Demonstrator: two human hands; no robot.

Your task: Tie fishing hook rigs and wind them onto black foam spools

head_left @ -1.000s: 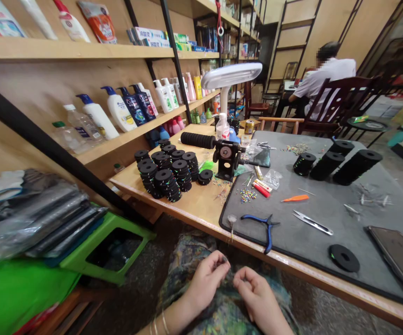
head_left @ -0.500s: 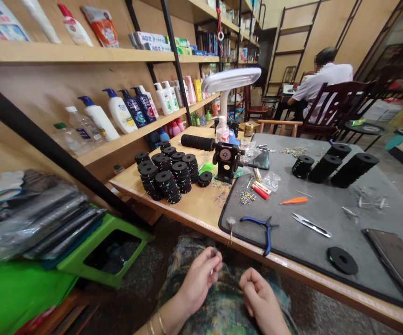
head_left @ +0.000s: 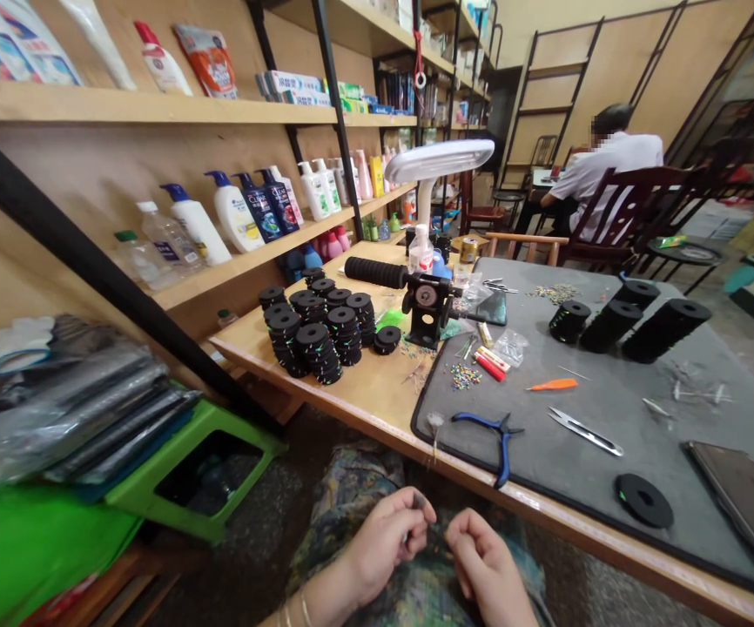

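My left hand (head_left: 393,533) is closed in a pinch above my lap, with a bracelet on its wrist. Whatever lies between its fingertips is too small to name. My right hand (head_left: 481,557) is also closed, thumb against curled fingers, a short gap away; any thin thing in it cannot be made out. Both hands are just below the table's front edge. Nearest on the grey mat (head_left: 534,418) are blue-handled pliers (head_left: 502,435), silver thread snips (head_left: 586,431) and a flat black foam spool (head_left: 643,501).
Stacks of black foam spools (head_left: 317,348) stand at the left beside a black winding device (head_left: 426,305). More spools (head_left: 664,331) stand at the mat's back right. Coloured beads (head_left: 465,376), an orange-handled tool (head_left: 553,384) and a phone (head_left: 743,505) lie on the mat. A person (head_left: 618,174) sits behind.
My left hand has moved right and slightly down, closer to my right hand. My right hand has barely shifted. The whole view has tilted a little.
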